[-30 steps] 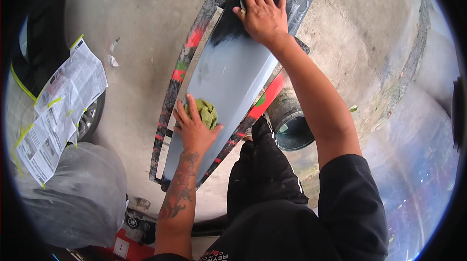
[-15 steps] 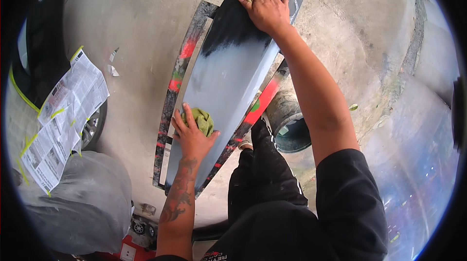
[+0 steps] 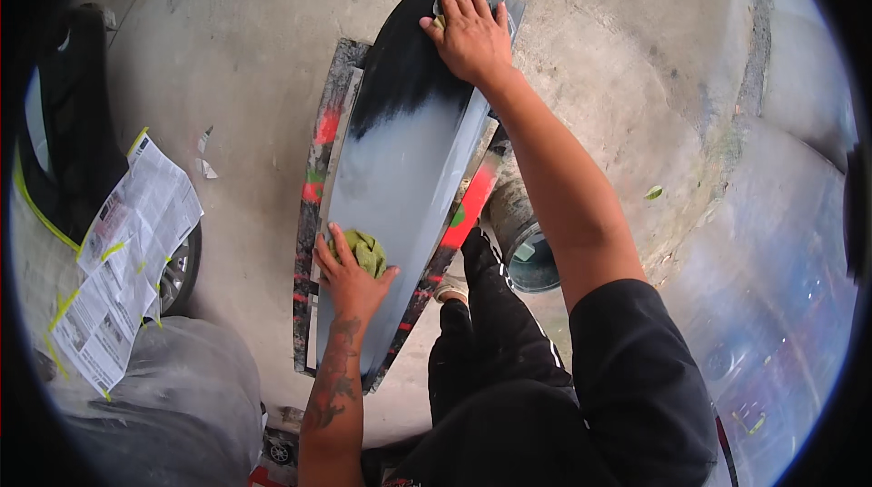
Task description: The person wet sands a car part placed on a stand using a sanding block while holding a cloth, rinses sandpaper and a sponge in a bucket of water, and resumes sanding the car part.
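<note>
A long car body panel (image 3: 400,169), grey with a black far end, lies on a narrow stand (image 3: 318,137) spotted with red and green paint. My left hand (image 3: 352,276) rests on the panel's nearer part, fingers spread, with a crumpled green cloth (image 3: 369,253) under its palm and fingers. At the far black end my right hand (image 3: 473,37) presses down, fingers stretched. A thin yellowish piece (image 3: 440,22) peeks out beside its thumb. The rest of that piece is hidden beneath the hand. Pale wet-looking smears show on the black surface beside my right fingers.
A bucket (image 3: 531,255) lies or leans beside my legs, right of the stand. To the left are newspaper masking sheets (image 3: 136,233) with yellow tape, a wheel (image 3: 177,273), a black car part (image 3: 77,124) and plastic sheeting (image 3: 195,396). More plastic sheeting (image 3: 772,296) covers the right.
The whole view has shifted, so the panel and both hands appear lower and a little farther left. Both hands keep nearly the same places on the panel.
</note>
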The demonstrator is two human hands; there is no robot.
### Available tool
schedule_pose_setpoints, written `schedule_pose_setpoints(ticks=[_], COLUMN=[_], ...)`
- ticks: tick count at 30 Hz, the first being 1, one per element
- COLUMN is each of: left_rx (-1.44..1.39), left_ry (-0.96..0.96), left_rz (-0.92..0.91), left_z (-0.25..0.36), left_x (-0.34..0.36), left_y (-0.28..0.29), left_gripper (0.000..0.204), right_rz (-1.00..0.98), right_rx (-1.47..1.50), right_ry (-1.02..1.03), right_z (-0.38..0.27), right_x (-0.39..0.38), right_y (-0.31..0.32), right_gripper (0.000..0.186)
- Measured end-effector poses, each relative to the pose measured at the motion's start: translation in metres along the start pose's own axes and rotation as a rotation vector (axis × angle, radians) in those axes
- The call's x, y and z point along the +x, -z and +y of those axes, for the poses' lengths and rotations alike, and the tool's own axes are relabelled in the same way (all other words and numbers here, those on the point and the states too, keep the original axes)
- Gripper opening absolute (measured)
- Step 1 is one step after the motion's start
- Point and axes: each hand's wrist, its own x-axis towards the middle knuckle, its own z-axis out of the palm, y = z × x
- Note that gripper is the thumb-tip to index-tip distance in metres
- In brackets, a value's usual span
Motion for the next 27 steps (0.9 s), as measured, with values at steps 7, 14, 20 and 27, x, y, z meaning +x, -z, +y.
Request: schedule_pose_setpoints(ticks=[7, 14, 20, 27], left_rx=[-0.016, 0.004, 0.049, 0.014], left_ry=[0.002, -0.019, 0.018, 0.009], left_rz=[-0.013, 0.032, -0.007, 0.001], left_z=[0.0, 0.0, 0.006, -0.001], left_x=[0.0, -0.001, -0.002, -0.001], left_y=[0.001, -0.002, 0.006, -0.003], left_gripper=[0.136, 0.135, 0.137, 0.137], right_rz=[-0.337, -0.047, -0.419, -0.129], right_rx=[0.069, -0.018, 0.086, 0.008], right_ry=[0.385, -0.082, 0.231, -0.186], right_z=[-0.028, 0.017, -0.035, 0.034], right_x=[-0.096, -0.019, -0.134, -0.021], right_y=[0.022, 0.01, 0.031, 0.024], right_gripper=[0.078, 0.072, 0.079, 0.075])
